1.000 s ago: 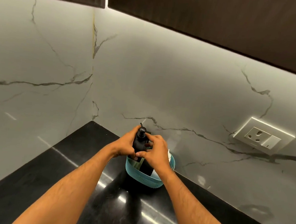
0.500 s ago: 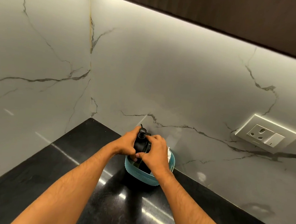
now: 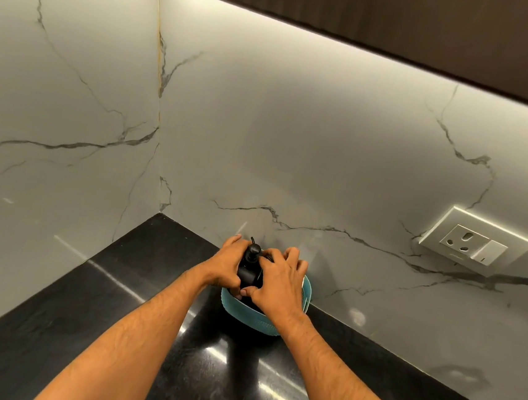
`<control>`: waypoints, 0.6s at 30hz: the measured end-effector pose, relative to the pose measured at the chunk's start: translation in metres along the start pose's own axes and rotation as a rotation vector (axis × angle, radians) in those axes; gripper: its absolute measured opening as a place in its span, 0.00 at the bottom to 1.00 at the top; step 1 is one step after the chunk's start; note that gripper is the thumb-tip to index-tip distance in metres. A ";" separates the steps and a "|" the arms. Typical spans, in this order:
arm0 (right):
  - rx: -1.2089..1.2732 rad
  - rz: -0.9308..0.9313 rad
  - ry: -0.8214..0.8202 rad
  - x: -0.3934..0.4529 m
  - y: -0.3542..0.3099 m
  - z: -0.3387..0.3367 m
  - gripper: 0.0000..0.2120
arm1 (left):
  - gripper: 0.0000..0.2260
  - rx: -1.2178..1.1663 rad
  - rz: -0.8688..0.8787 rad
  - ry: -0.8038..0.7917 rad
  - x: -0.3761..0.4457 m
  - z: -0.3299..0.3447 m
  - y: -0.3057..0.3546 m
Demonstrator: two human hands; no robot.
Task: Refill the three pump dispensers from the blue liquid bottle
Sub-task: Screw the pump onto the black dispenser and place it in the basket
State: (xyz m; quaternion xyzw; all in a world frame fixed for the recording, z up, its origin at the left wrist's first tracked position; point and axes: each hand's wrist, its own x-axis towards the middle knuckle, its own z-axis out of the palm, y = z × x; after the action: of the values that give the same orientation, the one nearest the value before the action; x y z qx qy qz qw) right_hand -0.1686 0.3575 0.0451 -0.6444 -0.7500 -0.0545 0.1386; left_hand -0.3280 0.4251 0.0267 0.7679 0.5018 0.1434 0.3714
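A black dispenser (image 3: pixel 248 271) stands in a teal basket (image 3: pixel 246 316) on the black counter (image 3: pixel 119 282), just below centre by the marble wall. The left hand (image 3: pixel 224 265) curls round it from nine o'clock; the right hand (image 3: pixel 277 280) holds it from three o'clock, fingers bent over the top. A socket (image 3: pixel 474 242) sits at three o'clock.

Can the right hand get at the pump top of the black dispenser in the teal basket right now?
Probably yes. The right hand is beside the black dispenser, and its pump top stands uncovered between both hands, above the teal basket.
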 end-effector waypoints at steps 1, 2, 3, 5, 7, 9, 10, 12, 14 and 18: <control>-0.013 -0.001 -0.013 0.000 0.000 0.002 0.31 | 0.41 0.009 -0.007 0.000 0.000 0.002 -0.001; -0.026 -0.001 -0.022 0.000 0.000 0.003 0.31 | 0.41 0.019 -0.009 0.000 0.002 0.003 -0.002; -0.037 0.002 -0.028 0.000 0.000 0.005 0.31 | 0.42 0.020 -0.010 -0.001 0.002 0.005 -0.003; -0.051 0.009 -0.023 0.000 0.002 0.010 0.32 | 0.43 0.021 -0.007 -0.018 0.003 0.007 -0.004; -0.076 0.007 -0.022 0.000 0.004 0.013 0.32 | 0.43 0.046 0.004 -0.030 0.004 0.008 -0.006; -0.096 0.004 -0.020 -0.001 0.004 0.016 0.31 | 0.43 0.064 0.006 -0.040 0.005 0.008 -0.006; -0.100 0.007 -0.016 -0.001 0.003 0.017 0.30 | 0.43 0.073 0.006 -0.047 0.005 0.008 -0.006; -0.110 0.012 -0.019 -0.001 0.001 0.019 0.29 | 0.45 0.092 0.024 -0.057 0.007 0.008 -0.007; -0.119 0.005 -0.017 -0.001 0.001 0.019 0.27 | 0.47 0.090 0.049 -0.056 0.008 0.009 -0.009; -0.132 -0.006 -0.018 -0.003 0.002 0.021 0.27 | 0.47 0.094 0.054 -0.049 0.005 0.008 -0.011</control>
State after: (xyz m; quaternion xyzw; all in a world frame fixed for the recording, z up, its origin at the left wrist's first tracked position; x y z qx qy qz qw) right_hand -0.1693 0.3605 0.0244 -0.6504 -0.7479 -0.0984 0.0891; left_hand -0.3286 0.4284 0.0130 0.8010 0.4778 0.1107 0.3432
